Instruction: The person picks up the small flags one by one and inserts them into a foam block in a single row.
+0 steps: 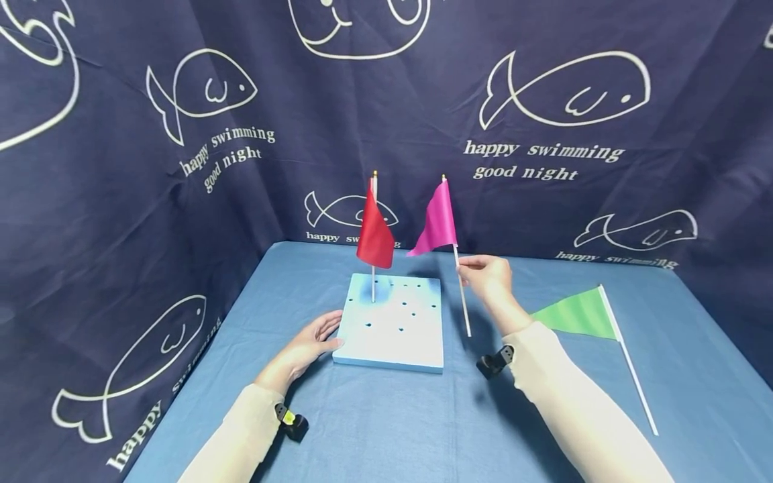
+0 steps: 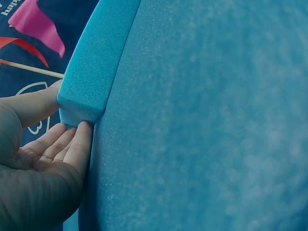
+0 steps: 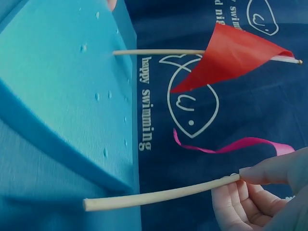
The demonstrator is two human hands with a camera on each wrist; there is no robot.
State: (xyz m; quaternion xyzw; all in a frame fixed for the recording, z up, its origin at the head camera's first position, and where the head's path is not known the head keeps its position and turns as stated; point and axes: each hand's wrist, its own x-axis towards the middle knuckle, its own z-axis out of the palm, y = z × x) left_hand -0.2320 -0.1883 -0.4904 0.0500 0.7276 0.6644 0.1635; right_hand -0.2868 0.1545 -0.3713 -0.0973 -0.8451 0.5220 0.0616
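Observation:
A square light-blue foam board (image 1: 386, 345) with several small holes lies on the table. Its left edge is held by my left hand (image 1: 312, 343), thumb near the top edge and fingertips (image 2: 83, 139) against the side. Upright in a hole toward the back left stands a red flag (image 1: 376, 235). My right hand (image 1: 488, 276) pinches the pole of a magenta flag (image 1: 439, 218) right of the board. That pole's lower end (image 3: 91, 204) is free, beside the board and apart from it. The magenta cloth shows only partly in the right wrist view.
A green flag (image 1: 580, 315) with a white pole lies on the blue tablecloth (image 1: 374, 429) at the right, beyond my right forearm. Dark blue cloth (image 1: 386, 114) printed with white fish hangs behind the table and along the left.

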